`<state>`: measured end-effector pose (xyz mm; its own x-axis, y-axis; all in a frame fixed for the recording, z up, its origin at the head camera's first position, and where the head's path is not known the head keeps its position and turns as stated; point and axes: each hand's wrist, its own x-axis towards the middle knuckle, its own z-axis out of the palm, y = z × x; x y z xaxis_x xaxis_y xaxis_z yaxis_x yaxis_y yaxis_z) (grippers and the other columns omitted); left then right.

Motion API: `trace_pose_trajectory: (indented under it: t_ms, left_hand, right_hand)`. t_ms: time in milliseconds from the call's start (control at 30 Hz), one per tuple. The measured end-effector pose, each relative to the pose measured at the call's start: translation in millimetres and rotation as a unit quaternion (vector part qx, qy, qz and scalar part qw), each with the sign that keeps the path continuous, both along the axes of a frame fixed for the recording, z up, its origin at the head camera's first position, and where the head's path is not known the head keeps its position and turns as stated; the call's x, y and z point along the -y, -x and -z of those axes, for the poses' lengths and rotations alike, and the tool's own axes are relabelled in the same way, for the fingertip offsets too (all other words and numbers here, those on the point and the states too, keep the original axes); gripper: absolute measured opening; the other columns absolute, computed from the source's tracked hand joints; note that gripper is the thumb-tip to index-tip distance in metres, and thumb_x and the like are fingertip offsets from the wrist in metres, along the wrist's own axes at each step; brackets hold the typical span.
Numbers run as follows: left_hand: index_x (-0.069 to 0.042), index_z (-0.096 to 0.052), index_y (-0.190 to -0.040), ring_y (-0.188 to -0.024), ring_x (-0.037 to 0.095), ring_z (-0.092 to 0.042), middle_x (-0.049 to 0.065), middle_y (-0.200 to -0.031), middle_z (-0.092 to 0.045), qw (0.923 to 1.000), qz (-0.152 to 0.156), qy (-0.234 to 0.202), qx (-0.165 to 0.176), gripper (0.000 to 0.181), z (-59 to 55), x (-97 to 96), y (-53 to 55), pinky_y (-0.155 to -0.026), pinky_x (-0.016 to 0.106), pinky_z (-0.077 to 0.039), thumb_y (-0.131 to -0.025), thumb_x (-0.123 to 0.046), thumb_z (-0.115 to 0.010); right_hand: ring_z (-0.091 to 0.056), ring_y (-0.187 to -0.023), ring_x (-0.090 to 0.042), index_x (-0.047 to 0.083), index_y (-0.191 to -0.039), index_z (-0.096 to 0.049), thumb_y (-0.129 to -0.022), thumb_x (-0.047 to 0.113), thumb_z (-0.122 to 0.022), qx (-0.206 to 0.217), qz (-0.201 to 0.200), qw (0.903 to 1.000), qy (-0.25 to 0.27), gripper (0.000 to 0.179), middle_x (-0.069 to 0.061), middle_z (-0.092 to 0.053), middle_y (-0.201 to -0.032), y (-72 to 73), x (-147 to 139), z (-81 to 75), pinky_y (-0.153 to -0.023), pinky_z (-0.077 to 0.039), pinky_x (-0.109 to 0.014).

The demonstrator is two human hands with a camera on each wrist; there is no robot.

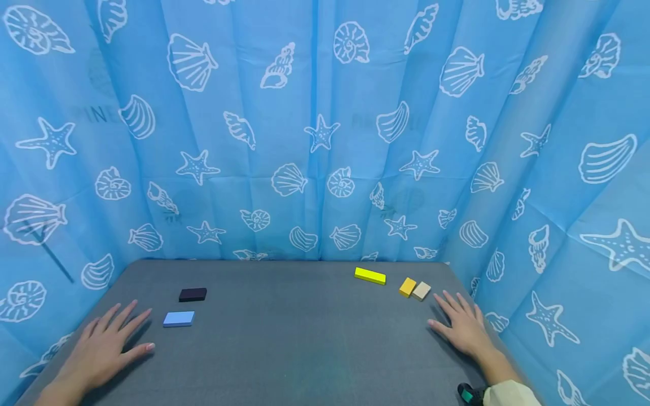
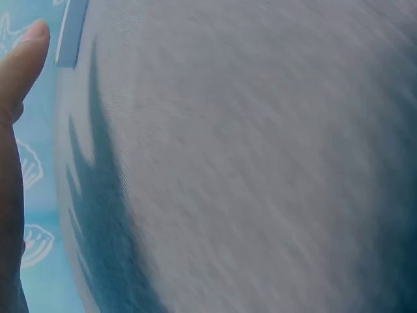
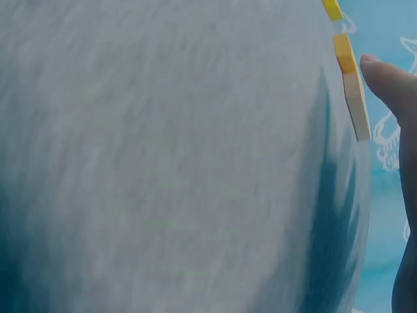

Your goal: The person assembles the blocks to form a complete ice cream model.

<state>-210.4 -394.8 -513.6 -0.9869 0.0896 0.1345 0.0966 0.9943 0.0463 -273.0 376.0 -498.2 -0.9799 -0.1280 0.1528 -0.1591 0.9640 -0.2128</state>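
Observation:
My left hand is held with fingers spread at the left side of the grey table, holding nothing. Nearest to it lies a light blue rectangular block, with a black block just behind. On the right, my right hand also has its fingers spread and holds nothing. Just beyond its fingertips lie a cream block and an orange-yellow block, side by side. A longer bright yellow block sits farther back. In the right wrist view, the thumb appears beside the cream block.
The grey table is bounded at the back and sides by a blue curtain with white shells and starfish. A dark band with a green part is on the right wrist, by a pale sleeve.

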Motion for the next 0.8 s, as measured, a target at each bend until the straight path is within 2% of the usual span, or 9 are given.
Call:
trace_pose_trajectory:
  t_ms: [133, 333, 600, 800]
  left_hand:
    - [-0.007, -0.05, -0.139, -0.127, 0.057, -0.025, 0.031, -0.144, -0.034, 0.9999, 0.01, -0.007, -0.008, 0.091, -4.8, -5.3, 5.2, -0.096, 0.076, -0.017, -0.082, -0.078, -0.047]
    - [-0.004, -0.052, -0.137, -0.123, 0.057, -0.031, 0.032, -0.141, -0.037, 0.9996, 0.003, -0.029, -0.007, 0.085, -5.6, -10.6, 15.6, -0.092, 0.076, -0.025, -0.087, -0.073, -0.047]
    - [0.001, -0.05, -0.137, -0.122, 0.06, -0.032, 0.035, -0.141, -0.035, 0.9951, -0.01, -0.098, -0.005, 0.081, -7.6, -23.3, 27.7, -0.091, 0.076, -0.025, -0.091, -0.066, -0.049]
    - [0.002, -0.048, -0.137, -0.123, 0.06, -0.031, 0.036, -0.141, -0.033, 0.9907, -0.02, -0.134, -0.005, 0.075, -5.9, -35.5, 39.9, -0.093, 0.075, -0.025, -0.094, -0.059, -0.051]
  right_hand:
    - [-0.021, -0.136, -0.052, 0.004, -0.145, -0.044, -0.088, 0.053, -0.063, -0.012, -0.01, 0.9999, 0.004, 0.077, -0.027, -0.035, -0.148, 1.8, 8.4, -3.2, -0.102, -0.007, -0.073]
    - [-0.026, -0.135, -0.049, 0.005, -0.144, -0.045, -0.089, 0.034, -0.069, -0.034, -0.031, 0.9987, 0.021, 0.066, -0.025, -0.038, -0.147, 10.4, 21.6, -4.1, -0.102, -0.018, -0.071]
    - [-0.038, -0.13, -0.045, 0.003, -0.14, -0.049, -0.09, 0.023, -0.069, -0.066, -0.021, 0.9957, 0.06, 0.057, -0.024, -0.044, -0.143, 26.1, 43.0, 0.6, -0.101, -0.03, -0.064]
    - [-0.041, -0.128, -0.043, 0.002, -0.136, -0.053, -0.091, 0.018, -0.068, -0.09, -0.011, 0.9922, 0.086, 0.05, -0.024, -0.049, -0.139, 36.7, 60.3, 5.7, -0.103, -0.031, -0.061]
